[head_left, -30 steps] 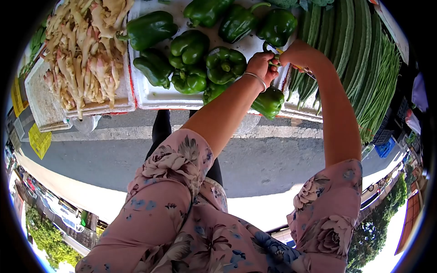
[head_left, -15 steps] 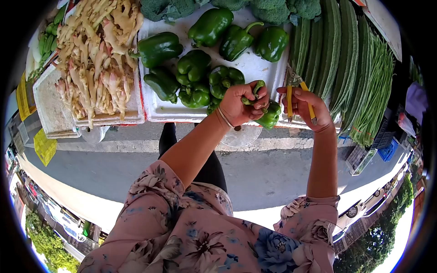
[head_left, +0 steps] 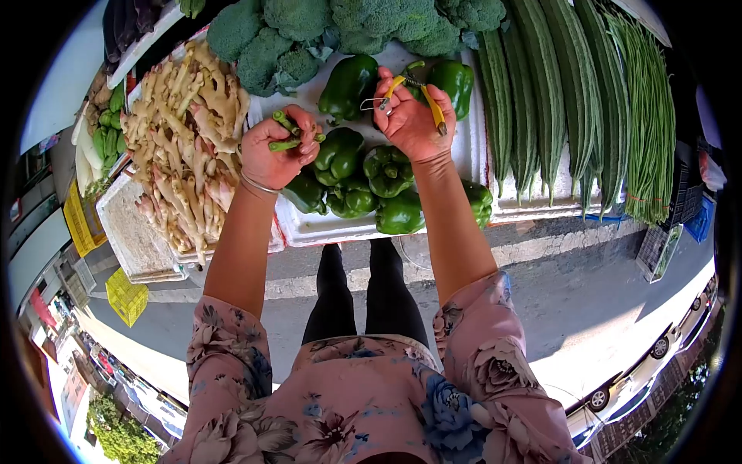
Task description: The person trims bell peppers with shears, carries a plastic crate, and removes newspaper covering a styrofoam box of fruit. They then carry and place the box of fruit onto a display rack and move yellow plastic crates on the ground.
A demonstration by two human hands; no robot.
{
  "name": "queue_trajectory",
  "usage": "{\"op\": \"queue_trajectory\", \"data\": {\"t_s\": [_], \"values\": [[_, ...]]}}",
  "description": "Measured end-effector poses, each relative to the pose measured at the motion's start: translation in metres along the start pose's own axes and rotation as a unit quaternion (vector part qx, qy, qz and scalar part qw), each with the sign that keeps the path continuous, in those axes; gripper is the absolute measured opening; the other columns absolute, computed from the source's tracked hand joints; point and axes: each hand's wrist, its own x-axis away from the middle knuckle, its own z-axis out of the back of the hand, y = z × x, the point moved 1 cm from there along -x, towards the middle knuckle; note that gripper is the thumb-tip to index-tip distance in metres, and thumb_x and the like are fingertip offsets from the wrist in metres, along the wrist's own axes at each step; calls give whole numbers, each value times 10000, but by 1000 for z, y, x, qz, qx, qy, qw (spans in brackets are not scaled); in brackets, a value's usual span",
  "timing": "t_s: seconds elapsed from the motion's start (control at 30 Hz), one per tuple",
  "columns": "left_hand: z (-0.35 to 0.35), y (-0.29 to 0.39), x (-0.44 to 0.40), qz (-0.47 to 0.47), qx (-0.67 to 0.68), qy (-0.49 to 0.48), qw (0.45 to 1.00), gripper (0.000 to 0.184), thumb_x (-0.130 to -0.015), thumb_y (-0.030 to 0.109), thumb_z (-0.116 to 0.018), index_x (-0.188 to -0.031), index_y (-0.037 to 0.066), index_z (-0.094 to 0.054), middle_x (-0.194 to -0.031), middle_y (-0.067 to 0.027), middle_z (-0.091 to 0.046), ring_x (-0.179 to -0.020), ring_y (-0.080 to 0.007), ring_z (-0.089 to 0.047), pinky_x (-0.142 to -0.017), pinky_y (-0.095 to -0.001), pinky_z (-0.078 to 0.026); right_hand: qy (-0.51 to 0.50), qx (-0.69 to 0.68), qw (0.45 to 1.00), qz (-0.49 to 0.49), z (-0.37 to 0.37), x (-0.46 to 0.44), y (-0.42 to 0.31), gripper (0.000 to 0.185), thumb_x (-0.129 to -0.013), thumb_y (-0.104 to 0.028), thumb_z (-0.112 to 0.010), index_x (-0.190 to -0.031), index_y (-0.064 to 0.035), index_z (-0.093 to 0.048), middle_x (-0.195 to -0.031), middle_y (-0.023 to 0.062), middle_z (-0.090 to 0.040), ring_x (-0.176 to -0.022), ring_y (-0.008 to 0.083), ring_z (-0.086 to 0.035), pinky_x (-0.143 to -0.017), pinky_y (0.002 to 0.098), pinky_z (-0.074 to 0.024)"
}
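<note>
a: what could go wrong from here?

b: i think the yellow clippers (head_left: 434, 112) could slip. the right hand (head_left: 410, 127) has them rather loosely: the palm is turned up, the fingers are half curled, and the handles are spread between fingers and thumb. if this hand tilts, they may drop onto the green peppers (head_left: 389, 172) and scratch the skin.

a: and the left hand (head_left: 274, 161)?

b: it is curled more closely around some green stems (head_left: 284, 145). how firmly it presses, i cannot tell. if the fingers loosen, a stem could fall into the ginger (head_left: 182, 147) nearby.

a: where are the clippers, please?

b: above the white tray (head_left: 317, 226), over its far part.

a: which way do they point?

b: the handle ends come toward the person and spread apart, so the long axis seems to run away from the body. the blades i cannot make out well against the dark pepper. as for the stems, one lies nearly crosswise, and another slants toward the far left.
</note>
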Motion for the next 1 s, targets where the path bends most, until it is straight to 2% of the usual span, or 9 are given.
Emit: {"op": "queue_trajectory", "data": {"t_s": [0.2, 0.33, 0.43, 0.67, 0.73, 0.77, 0.8, 0.9, 1.0], "values": [[-9, 7, 1, 18, 13, 150, 988, 223, -602, 134, -383, -760, 11, -481, -662, -101, -445, -582, -191, -391, -524, -281, -332, -14, 14, 1000, 17, -1, -13, -13, 596, -668, -234, -555, -1135, 55, -325, -926, 96, -489, -865, 193, -487, -757, 337, -408], [-1, 15, -19, 39, 58, 160, 985, 121, -637, 153, -397, -687, 49, -431, -620, -70, -413, -539, -179, -367, -477, -268, -320, 47, 39, 998, -16, 7, -6, -11, 443, -703, -280, -493, -1030, 19, -479, -780, 71, -535, -697, 187, -510, -615, 295, -413], [3, 21, -46, 44, 20, 276, 960, 241, -737, 202, -500, -575, 117, -343, -547, 1, -348, -432, -115, -288, -336, -210, -223, 59, 184, 979, -57, 5, 8, -1, 395, -751, -270, -446, -1023, 12, -493, -749, 75, -541, -683, 179, -514, -612, 278, -415], [-38, -8, -85, 47, -178, 313, 932, 283, -764, 303, -552, -617, 96, -429, -532, 34, -354, -417, -80, -312, -346, -206, -249, 111, 311, 938, -104, -1, 28, 24, 348, -759, -250, -446, -998, -6, -515, -728, 51, -559, -647, 151, -539, -624, 261, -429], [-39, -14, -90, -84, -588, 157, 789, 230, -769, 301, -551, -788, 73, -524, -580, 35, -439, -449, -73, -382, -393, -195, -308, 129, 335, 927, -104, 0, 28, 27, 344, -757, -256, -452, -1002, -23, -518, -714, 37, -558, -633, 144, -541, -596, 252, -427], [-36, -14, -87, -44, -698, 155, 698, 256, -780, 278, -532, -942, 79, -522, -630, -29, -532, -476, -130, -462, -455, -221, -366, 135, 351, 920, -106, 0, 29, 27, 340, -755, -259, -454, -997, -30, -522, -712, 36, -557, -629, 143, -540, -585, 248, -424], [-37, -16, -85, -43, -699, 153, 697, 256, -780, 278, -532, -942, 79, -522, -630, -29, -532, -476, -130, -462, -455, -221, -366, 141, 367, 913, -109, 0, 30, 27, 335, -754, -261, -455, -991, -36, -526, -709, 35, -556, -626, 142, -539, -575, 244, -421], [-45, -20, -80, -93, -825, 75, 552, 226, -776, 266, -505, -924, 98, -474, -646, -160, -538, -572, -295, -524, -520, -353, -409, 168, 372, 907, -103, 1, 31, 29, 298, -745, -249, -466, -936, -27, -520, -720, 66, -556, -614, 165, -540, -573, 266, -430], [-45, -22, -84, -69, -881, 43, 465, 204, -777, 254, -492, -907, 110, -431, -619, -138, -539, -601, -304, -534, -530, -380, -412, 195, 378, 899, -105, 3, 30, 34, 243, -742, -237, -470, -865, -29, -494, -725, 92, -555, -605, 190, -536, -581, 283, -438]]}}
